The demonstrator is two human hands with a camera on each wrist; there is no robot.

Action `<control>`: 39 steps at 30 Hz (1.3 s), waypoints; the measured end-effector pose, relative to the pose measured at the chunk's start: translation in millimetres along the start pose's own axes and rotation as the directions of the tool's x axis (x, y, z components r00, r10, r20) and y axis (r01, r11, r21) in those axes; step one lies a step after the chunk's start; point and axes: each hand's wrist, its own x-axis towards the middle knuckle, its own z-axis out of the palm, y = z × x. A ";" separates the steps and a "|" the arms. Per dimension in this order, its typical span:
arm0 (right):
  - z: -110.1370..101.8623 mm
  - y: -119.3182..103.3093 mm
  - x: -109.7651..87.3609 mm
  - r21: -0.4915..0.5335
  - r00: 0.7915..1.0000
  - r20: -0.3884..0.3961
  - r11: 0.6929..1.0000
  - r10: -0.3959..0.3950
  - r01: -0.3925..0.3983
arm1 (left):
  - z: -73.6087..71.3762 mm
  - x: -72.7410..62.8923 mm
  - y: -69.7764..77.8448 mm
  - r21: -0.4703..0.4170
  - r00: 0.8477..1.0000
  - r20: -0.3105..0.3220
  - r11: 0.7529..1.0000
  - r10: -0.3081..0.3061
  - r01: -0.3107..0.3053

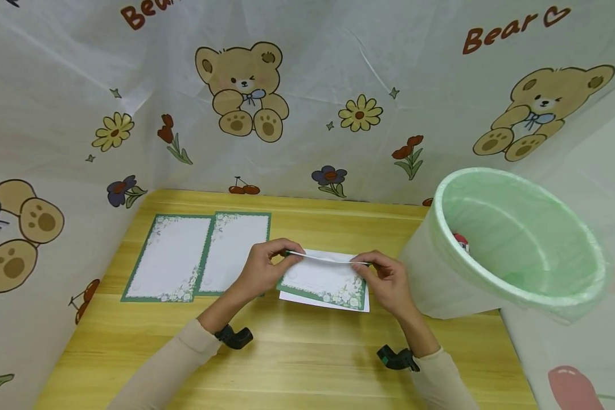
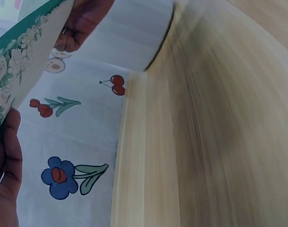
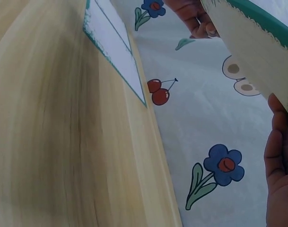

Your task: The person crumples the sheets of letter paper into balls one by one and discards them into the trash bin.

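Note:
A white sheet of stationery paper point(image 1: 320, 279) with a green floral border is held up over the table, bent along its top edge. Its plain white side shows above the bend and below the lower border. At the upper left corner my left hand point(image 1: 270, 263) pinches it between thumb and fingers. My right hand point(image 1: 389, 280) pinches the upper right corner the same way. From the left wrist, the floral border point(image 2: 13, 66) and both hands are seen from the side. The right wrist view shows the sheet point(image 3: 253, 52) curving between the two hands.
Two similar bordered sheets point(image 1: 169, 256) lie partly overlapped on the wooden table point(image 1: 307, 359) at the left. On the right stands a large bin point(image 1: 425, 273) with a pale green liner, a small red item point(image 1: 461, 241) inside. A bear-print cloth point(image 1: 307, 159) hangs behind.

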 end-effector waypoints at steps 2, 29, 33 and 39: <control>0.2 -2.0 -0.4 -0.012 1.000 -0.013 1.000 0.025 -0.025 | 1.7 1.0 0.7 0.000 1.000 -0.007 1.000 0.013 -0.013; 42.1 -9.0 11.0 -0.139 0.993 0.058 0.984 -0.100 0.107 | 39.1 5.9 -4.9 0.044 0.965 -0.048 0.966 0.258 -0.256; 41.8 -10.2 10.4 -0.085 0.997 0.056 0.994 -0.058 0.063 | 37.9 6.3 -1.5 0.025 0.973 -0.051 0.975 0.223 -0.222; 34.5 -16.9 5.8 -0.044 0.993 0.116 0.999 0.014 -0.009 | 30.9 11.1 5.6 -0.006 0.983 -0.050 0.984 0.178 -0.179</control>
